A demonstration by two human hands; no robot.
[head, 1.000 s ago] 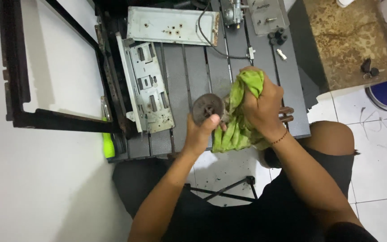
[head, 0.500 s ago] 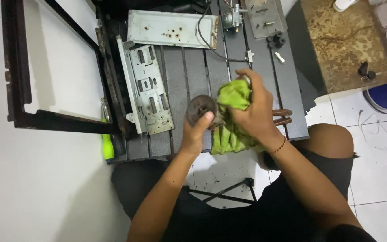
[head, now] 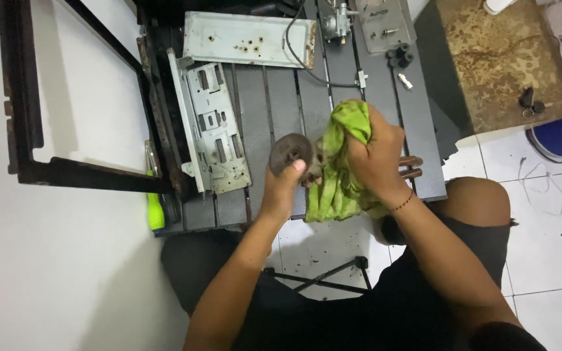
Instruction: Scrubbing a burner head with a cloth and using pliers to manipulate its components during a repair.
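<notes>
While a green screwdriver (head: 155,211) is lying at the dark slatted table's (head: 261,97) left edge, the left hand (head: 283,190) is pinching a round grey disc (head: 291,153) above its near side, and the right hand (head: 377,156) is clutching a green cloth (head: 336,182) just right.

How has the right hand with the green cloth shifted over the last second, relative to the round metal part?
Yes. The right hand and green cloth have dropped from above the round metal part to beside it, on the slatted table.

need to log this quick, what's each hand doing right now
Left hand: closed, holding a round metal disc.
Right hand: closed, gripping a green cloth.
</notes>
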